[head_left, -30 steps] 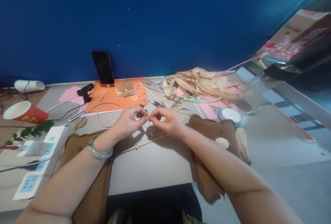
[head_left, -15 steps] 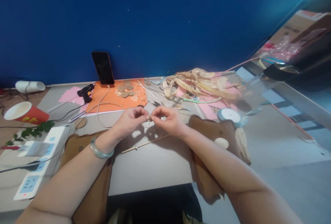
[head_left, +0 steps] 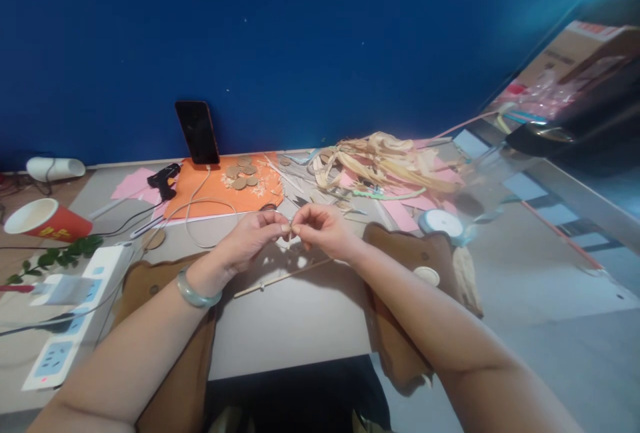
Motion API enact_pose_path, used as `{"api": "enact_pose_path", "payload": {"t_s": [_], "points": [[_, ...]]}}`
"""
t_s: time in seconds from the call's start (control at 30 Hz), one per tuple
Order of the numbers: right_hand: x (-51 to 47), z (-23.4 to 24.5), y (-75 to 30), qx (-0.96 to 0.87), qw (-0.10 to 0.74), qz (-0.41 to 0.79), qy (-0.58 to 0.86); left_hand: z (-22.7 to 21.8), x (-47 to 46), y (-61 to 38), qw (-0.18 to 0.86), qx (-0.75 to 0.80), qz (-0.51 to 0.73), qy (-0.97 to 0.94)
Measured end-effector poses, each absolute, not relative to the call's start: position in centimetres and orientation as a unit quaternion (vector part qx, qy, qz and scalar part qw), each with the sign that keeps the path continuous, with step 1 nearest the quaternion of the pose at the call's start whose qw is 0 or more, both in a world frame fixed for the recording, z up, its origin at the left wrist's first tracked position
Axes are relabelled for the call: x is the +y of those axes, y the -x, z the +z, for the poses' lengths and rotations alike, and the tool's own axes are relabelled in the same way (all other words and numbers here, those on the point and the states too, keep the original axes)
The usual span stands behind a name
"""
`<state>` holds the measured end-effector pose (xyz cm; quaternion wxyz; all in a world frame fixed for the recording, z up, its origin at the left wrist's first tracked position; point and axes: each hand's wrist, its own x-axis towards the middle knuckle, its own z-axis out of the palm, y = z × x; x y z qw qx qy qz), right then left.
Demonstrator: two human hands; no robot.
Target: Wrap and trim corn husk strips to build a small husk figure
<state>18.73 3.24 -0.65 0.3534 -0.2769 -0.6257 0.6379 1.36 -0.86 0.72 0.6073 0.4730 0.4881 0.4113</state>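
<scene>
My left hand (head_left: 255,233) and my right hand (head_left: 323,230) meet fingertip to fingertip above the table, each closed in a pinch. Something small and thin sits between the fingertips; it is too small to name. Just below them a thin wooden stick (head_left: 280,278) lies aslant on the table, with a small pale bit on it. Small white pieces (head_left: 301,262) show under my hands, partly in shadow. My left forearm rests over one brown cushion (head_left: 165,306), my right over another brown cushion (head_left: 395,326).
Behind lie an orange sheet (head_left: 200,193) with round wooden discs (head_left: 240,183), a leaning phone (head_left: 197,132) and a heap of pale dried strips (head_left: 385,166). A power strip (head_left: 75,320), red paper cup (head_left: 50,220) and black glue gun (head_left: 164,181) are left; a ribbon spool (head_left: 443,223) is right.
Both hands stay together in the same place, the fingers shifting slightly around the small thing. More white shows beneath them. The whole view has drifted a little.
</scene>
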Motion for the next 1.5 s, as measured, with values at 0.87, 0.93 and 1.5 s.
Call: {"api": "enact_pose_path", "payload": {"t_s": [0.87,0.93,1.5], "points": [[3.1,-1.2,-18.9,-0.757,0.325,0.509,0.249,1.2,-0.7,0.1,0.537,0.529,0.315,-0.577],[3.1,-1.3,-19.0,-0.764,0.322,0.501,0.248,1.1,-0.6,0.3,0.540,0.529,0.303,-0.581],[3.3,-1.2,-19.2,-0.785,0.323,0.466,0.250,1.1,-0.7,0.3,0.561,0.537,0.305,-0.551]]}}
